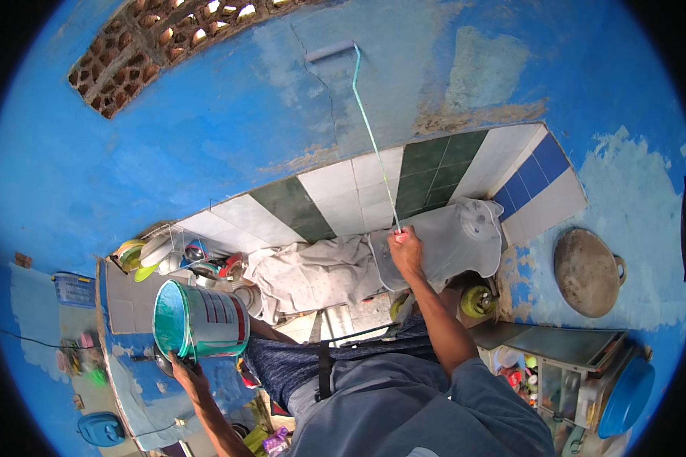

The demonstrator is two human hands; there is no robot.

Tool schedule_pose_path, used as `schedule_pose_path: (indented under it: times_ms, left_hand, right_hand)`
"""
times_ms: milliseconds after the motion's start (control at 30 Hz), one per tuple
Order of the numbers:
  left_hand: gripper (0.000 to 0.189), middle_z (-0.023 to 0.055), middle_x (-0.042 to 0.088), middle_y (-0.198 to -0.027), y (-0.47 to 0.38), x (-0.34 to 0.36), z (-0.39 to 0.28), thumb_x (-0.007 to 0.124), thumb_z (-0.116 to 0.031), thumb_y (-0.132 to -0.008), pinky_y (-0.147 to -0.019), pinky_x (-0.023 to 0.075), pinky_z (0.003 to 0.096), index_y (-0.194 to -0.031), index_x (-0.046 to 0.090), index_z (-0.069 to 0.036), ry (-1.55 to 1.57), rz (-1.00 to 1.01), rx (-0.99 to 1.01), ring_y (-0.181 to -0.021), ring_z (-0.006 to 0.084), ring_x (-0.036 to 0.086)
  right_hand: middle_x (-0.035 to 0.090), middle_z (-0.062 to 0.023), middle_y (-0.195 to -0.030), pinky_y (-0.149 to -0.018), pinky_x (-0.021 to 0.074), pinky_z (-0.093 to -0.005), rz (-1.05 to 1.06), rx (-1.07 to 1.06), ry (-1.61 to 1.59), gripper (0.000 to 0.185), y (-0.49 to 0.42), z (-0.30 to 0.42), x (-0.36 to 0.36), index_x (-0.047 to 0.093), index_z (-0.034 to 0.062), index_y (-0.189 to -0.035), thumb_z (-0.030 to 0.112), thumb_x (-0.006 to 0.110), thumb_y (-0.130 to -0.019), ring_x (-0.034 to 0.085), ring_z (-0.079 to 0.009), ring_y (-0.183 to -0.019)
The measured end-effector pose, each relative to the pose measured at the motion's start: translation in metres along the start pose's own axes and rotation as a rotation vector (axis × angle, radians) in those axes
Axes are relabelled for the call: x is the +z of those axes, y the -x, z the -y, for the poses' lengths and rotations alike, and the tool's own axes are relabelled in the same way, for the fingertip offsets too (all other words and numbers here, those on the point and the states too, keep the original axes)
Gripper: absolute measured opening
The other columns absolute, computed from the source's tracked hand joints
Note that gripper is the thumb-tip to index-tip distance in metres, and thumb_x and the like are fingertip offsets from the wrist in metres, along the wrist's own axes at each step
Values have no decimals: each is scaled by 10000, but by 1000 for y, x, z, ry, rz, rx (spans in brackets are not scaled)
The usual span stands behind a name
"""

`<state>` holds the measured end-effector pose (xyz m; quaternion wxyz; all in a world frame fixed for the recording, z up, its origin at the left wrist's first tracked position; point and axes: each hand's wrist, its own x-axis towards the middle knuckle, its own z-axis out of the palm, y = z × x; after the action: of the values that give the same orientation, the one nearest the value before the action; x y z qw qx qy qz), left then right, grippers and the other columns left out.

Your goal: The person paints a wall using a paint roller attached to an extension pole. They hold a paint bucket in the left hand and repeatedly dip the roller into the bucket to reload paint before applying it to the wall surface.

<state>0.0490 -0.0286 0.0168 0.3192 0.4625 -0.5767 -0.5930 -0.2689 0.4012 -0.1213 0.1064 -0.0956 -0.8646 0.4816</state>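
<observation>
A paint roller [330, 51] on a long bent wire frame lies against the blue wall [206, 108], beside a crack. My right hand [407, 251] grips its red handle [401, 235] in front of the tiled part of the wall. At the left, my left hand [187, 374] holds a plastic paint bucket [214, 321], its mouth tilted towards the left. Green-blue colour shows on the bucket's inside. Pale, greyish patches mark the wall around the roller.
A covered counter with a cloth [314, 274] and a translucent plastic sheet [434, 245] lies below the tiles [377, 171]. Dishes [206, 265] crowd its left end. A wok [587, 273] hangs at right, above a glass-topped cabinet [566, 345]. A green gas cylinder [478, 301] stands beneath.
</observation>
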Motion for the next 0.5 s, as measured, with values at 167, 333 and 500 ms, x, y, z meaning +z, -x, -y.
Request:
schedule_pose_path:
  times_ms: [167,333,500]
  left_hand:
    - [403,71,447,-922,-15,-18,22,497,-71,-863,-660,446,277,-1241,369,-12,-154,51,225,-777,143,461]
    - [551,77,448,-963,-19,-28,30,511,97,-772,-689,454,294,-1281,331,-13,-714,118,780,-819,164,474]
    - [508,76,471,-937,-21,-31,37,514,50,-790,-744,440,331,-1268,355,-23,-678,124,613,-819,167,482]
  right_hand:
    - [601,-213,-695,-576,462,-428,-25,-50,-14,262,10,-22,6,505,-4,-812,211,642,-752,601,-393,-680]
    - [606,-205,-698,-586,464,-429,-19,-45,7,255,10,-28,-3,508,3,-821,207,644,-750,603,-389,-690]
    - [609,-190,-695,-599,468,-432,-17,-51,23,248,-3,-16,-8,509,9,-825,206,643,-752,609,-377,-698]
